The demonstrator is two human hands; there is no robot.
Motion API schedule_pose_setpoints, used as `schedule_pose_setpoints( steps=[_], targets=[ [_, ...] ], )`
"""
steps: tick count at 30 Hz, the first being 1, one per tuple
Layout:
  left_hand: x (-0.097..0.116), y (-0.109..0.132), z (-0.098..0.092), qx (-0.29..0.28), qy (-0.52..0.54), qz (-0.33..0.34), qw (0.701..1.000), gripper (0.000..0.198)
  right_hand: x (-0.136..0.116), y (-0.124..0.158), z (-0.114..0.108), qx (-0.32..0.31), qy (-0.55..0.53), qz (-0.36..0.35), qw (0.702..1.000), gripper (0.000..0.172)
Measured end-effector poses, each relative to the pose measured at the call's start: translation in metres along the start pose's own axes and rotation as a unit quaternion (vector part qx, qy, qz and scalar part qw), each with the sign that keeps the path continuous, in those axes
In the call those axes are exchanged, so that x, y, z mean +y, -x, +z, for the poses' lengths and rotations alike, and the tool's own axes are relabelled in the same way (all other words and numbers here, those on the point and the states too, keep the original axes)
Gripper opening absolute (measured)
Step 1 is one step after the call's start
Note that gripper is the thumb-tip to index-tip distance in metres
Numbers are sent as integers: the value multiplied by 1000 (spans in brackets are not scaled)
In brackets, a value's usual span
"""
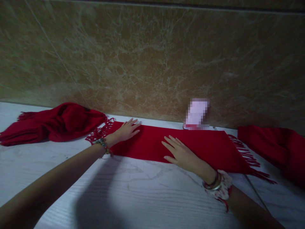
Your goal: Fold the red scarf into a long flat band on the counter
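Observation:
A red scarf (152,143) lies stretched out flat on the pale floor, with fringes at both ends. My left hand (126,131) rests on its left part, fingers spread and near the far edge. On the middle of the scarf lies my right hand (179,152), palm down with its fingers apart. Both wrists wear bracelets, and the right one also has a light fabric scrunchie (221,184). Neither hand is closed on the cloth.
To the left lies a bunched red scarf (59,122), close to the fringe. Another heap of red cloth (271,146) is at the right. A pink, blurred-out object (196,113) leans near the brown marbled wall (133,63). Pale wood-patterned floor (147,197) spreads in front.

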State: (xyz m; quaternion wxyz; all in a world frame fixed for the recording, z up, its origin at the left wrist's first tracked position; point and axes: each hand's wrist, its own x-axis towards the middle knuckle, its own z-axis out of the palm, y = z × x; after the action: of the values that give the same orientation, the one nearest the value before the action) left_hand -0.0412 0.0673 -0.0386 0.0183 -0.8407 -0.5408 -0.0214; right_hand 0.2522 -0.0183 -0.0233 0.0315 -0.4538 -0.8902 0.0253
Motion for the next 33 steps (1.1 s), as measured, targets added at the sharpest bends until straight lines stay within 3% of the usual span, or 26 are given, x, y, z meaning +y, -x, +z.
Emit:
schedule_pose_setpoints(
  steps=[3,6,11,17,26,33],
  targets=[
    [4,-29,-4,0,69,116,991,40,-28,-8,-4,16,7,-89,996,52],
    [12,-56,-8,-46,134,164,976,33,-49,-13,-2,36,27,-134,990,43],
    [18,-84,-10,-111,176,155,966,20,-61,-16,8,79,90,-157,980,33],
    [11,-97,-10,-173,243,136,945,21,-65,-25,18,144,118,-134,973,24],
    [14,-103,-11,-199,338,103,914,12,-69,-31,21,196,156,-137,958,13],
    [19,-102,-15,-200,457,84,863,22,-64,-22,9,255,168,-166,938,13]
  ],
)
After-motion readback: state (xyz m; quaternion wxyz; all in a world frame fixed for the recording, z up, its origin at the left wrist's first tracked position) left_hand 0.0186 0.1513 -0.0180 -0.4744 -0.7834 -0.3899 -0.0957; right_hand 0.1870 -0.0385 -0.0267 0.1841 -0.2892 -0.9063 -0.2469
